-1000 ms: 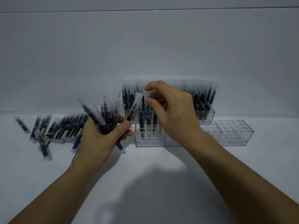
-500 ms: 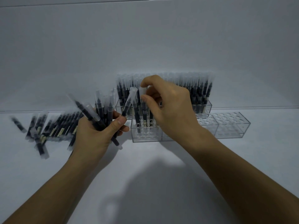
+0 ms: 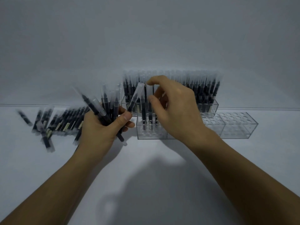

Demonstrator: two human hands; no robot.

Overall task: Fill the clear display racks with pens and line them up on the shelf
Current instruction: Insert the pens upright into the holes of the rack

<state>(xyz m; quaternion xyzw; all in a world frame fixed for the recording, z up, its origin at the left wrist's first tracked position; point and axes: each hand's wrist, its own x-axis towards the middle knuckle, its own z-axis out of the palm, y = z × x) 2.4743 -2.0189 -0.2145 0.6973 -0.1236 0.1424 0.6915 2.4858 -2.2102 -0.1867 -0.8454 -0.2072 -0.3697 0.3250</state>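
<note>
Beneath the grey wall (image 3: pixel 146 38), pens (image 3: pixel 65 122) litter the shelf (image 3: pixel 146 176).

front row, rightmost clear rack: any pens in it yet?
No, the rightmost clear rack shows only bare round holes on top, with nothing standing in it.

We count one left hand (image 3: pixel 99 127), one right hand (image 3: pixel 177 111), at least three clear racks (image 3: pixel 238 127) in front, and pens (image 3: pixel 65 122) too blurred to number.
</note>
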